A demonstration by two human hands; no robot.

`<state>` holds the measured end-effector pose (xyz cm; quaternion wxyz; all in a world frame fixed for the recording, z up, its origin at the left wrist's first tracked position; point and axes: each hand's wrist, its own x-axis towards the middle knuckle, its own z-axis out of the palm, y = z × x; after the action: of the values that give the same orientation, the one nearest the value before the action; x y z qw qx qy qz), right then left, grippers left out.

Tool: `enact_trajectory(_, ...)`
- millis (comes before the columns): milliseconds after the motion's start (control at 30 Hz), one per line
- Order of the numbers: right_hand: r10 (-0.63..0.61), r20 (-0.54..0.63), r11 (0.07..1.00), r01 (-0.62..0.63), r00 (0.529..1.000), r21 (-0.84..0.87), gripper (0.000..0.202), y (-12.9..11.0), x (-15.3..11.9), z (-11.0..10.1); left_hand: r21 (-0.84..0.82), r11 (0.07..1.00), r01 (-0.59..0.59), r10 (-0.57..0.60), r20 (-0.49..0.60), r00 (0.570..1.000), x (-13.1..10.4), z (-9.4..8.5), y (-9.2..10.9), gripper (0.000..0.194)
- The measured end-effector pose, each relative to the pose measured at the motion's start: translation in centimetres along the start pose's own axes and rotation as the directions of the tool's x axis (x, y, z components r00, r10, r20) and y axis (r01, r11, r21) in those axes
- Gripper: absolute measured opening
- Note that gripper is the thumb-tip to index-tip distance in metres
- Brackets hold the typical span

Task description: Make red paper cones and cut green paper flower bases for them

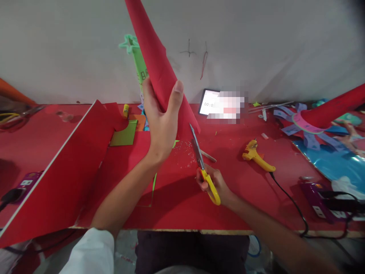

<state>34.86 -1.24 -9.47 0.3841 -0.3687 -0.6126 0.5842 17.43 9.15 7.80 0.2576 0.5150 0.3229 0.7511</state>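
Note:
A long red paper cone point(159, 64) slants up and to the left, gripped by my left hand point(162, 118) with the thumb across its front. Its wide end points down toward the red table. My right hand point(213, 180) is closed around the yellow handles of a pair of scissors point(209, 182). The scissor blades point up and left, with their tip at the cone's lower edge; whether they cut into the paper I cannot tell. Behind the cone stands a green paper piece topped with a star outline point(131, 43), partly hidden.
A yellow glue gun point(258, 158) lies at right, its cord running to a purple power strip point(316, 199). A lit tablet point(209, 102) leans at the wall. A red board point(62, 167) stands at left. Another person's hand point(352, 133) is near a second red cone point(339, 104).

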Motion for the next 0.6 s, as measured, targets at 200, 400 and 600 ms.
enact_trajectory(200,-0.048,0.099,0.996,0.040,0.994,0.084,0.073,-0.4,0.2,0.3,-0.008,1.000,0.022,-0.022,-0.018,1.000,0.1,-0.1,-0.3,0.028)
enact_trajectory(400,-0.011,0.073,0.998,0.015,0.997,-0.057,0.069,-1.6,0.7,-0.4,-0.172,0.976,0.131,-0.145,-0.068,0.987,2.6,-2.1,-0.9,0.022)
enact_trajectory(600,-0.106,-0.428,0.871,-0.124,0.897,-0.476,0.051,-1.5,2.6,-4.0,-0.326,0.920,0.216,-0.216,0.037,0.976,5.4,-4.5,-1.9,0.043)
